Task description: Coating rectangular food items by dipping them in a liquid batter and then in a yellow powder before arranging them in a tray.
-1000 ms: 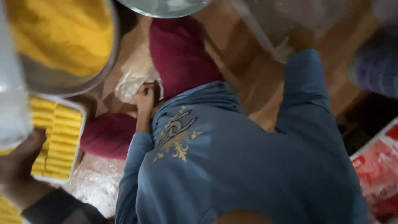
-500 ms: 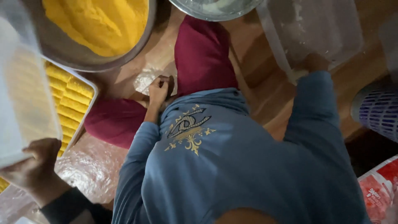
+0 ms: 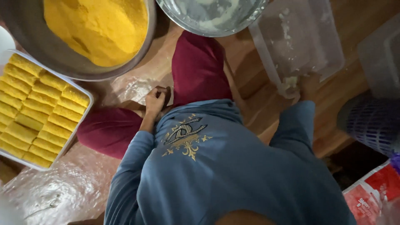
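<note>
I look down on my own blue sweatshirt and dark red trousers as I sit on a wooden floor. My left hand is curled into a fist with nothing in it, resting beside my knee at the edge of a crinkled plastic sheet. My right hand reaches out to the near corner of a clear plastic container smeared with white dough. It touches the rim by a small white lump. Its fingers are dark and hard to make out.
A metal bowl of yellow crumbs stands at the far left. A metal bowl with white batter is in front. A white tray of crumbed yellow rolls lies left. A purple mesh basket and a red-white bag are right.
Another hand holding a white tray at the lower left has gone out of view. My left fist stays by my knee and my right hand stays at the container's corner.
</note>
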